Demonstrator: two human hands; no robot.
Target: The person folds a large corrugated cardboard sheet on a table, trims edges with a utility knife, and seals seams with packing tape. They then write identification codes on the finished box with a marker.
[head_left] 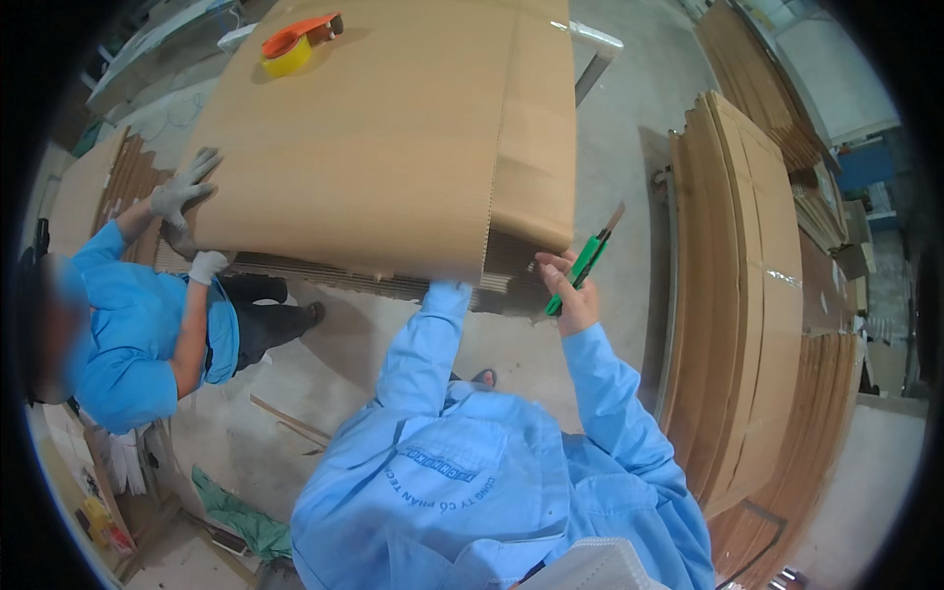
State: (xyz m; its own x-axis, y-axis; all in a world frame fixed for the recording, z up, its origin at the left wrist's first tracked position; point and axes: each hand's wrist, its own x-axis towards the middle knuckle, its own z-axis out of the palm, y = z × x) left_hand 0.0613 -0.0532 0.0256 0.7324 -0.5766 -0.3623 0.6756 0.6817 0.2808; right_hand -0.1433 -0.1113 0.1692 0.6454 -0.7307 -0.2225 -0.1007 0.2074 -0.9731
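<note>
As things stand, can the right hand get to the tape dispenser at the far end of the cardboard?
Probably not without leaning. The right hand holds a green utility knife at the near edge of the cardboard stack; the tape dispenser sits at the far left corner, across the whole sheet. Nothing blocks the way.

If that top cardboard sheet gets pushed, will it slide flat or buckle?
The top cardboard sheet probably slides flat: it looks corrugated and stiff, lying on a stack. It is scored, so it may fold at the crease. A co-worker's gloved hand on its edge may resist.
</note>
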